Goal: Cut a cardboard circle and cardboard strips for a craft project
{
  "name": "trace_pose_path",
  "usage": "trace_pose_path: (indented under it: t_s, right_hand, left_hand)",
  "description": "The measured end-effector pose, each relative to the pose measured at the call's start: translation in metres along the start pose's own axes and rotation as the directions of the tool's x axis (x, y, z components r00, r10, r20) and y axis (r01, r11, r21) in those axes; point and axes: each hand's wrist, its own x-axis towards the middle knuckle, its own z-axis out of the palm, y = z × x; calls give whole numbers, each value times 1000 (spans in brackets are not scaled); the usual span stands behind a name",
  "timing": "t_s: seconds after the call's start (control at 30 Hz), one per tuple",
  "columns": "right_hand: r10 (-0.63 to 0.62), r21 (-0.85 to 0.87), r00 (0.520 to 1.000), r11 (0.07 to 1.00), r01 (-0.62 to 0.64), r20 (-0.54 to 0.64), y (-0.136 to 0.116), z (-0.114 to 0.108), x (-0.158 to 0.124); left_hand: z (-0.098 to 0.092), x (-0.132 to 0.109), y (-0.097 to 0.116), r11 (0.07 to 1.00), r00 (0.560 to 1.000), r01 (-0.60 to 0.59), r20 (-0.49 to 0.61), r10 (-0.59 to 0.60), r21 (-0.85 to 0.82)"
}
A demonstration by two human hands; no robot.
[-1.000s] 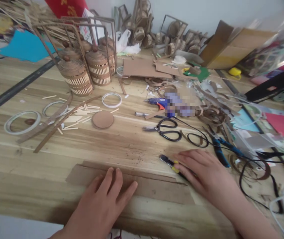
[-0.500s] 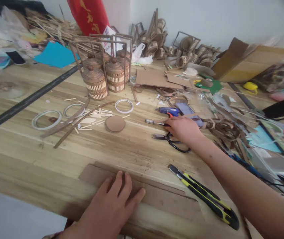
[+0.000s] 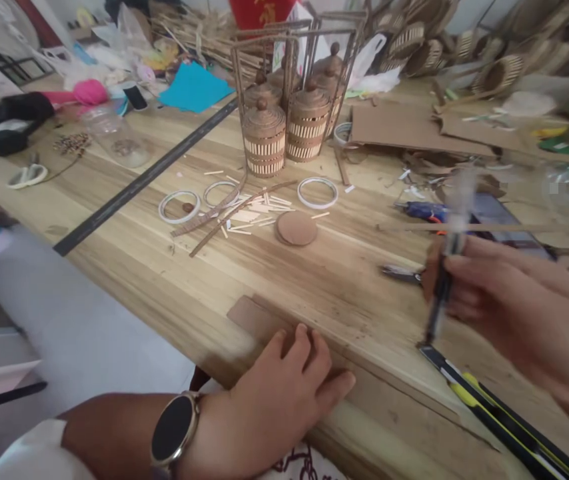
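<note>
My left hand (image 3: 287, 383) lies with fingers spread on brown cardboard strips (image 3: 249, 317) along the table's front edge, pressing them flat. Off to the right, my right hand (image 3: 504, 287) is closed around a pen (image 3: 444, 287), slightly blurred, with a clear upper part and a dark lower part. The pen's lower end points down close to the blade tip of a black and yellow utility knife (image 3: 494, 403); I cannot tell whether they touch. Scissor blades (image 3: 399, 272) stick out from behind the right hand, their handles hidden. A round cardboard disc (image 3: 296, 228) lies farther back.
Thin wooden sticks (image 3: 249, 215) and tape rolls (image 3: 317, 193) lie mid-table. Behind them stand small woven baskets (image 3: 264, 140) with tall handles. A blue glue gun (image 3: 424, 211) and a phone (image 3: 509, 220) lie beyond my right hand. A glass jar (image 3: 119, 143) stands left.
My right hand has picked up the pen from beside the scissors and brought it nearer, above the knife. My left hand stays on the cardboard. The view has swung left.
</note>
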Motion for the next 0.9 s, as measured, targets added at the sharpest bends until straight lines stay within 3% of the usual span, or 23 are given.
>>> trace_pose_path:
  t_s: [0.1,0.2,0.3,0.37,0.47,0.53,0.67,0.8,0.9]
  right_hand:
    - [293,413,952,860,-301,83,-26,14,-42]
    - [466,570,876,690,-446,123,-38,32,-75]
    - [535,691,833,551,-469,140,-39,52,-93]
    - [588,793,794,406,-454,153,-37,62,-98]
    - [702,897,682,142,-418,207,-36,68,-99]
    - [742,922,628,34,-387,236,-37,68,-98]
    - [734,933,632,-8,-359,250,-38,66,-96]
    - [720,935,644,-15,-355,257,-37,66,-96]
    - [721,931,648,11,-366,246,-35,66,-97]
  left_hand:
    - [2,-2,0,1000,1000,6,-19,-6,-3]
    - [4,-4,0,1000,999,8,-50,-8,-8]
    - [5,-5,1,1000,996,15,-86,-15,4]
    - [7,-7,1,1000,993,26,-116,-24,17]
    - [13,-12,2,999,988,37,-153,-36,7]
    - [18,-16,3,998,982,63,-177,-63,-5]
    - [25,-24,7,990,965,138,-220,-143,-38]
    - [26,-29,14,960,951,269,-139,-278,-77]
    - [26,-31,19,949,944,300,-111,-310,-97]
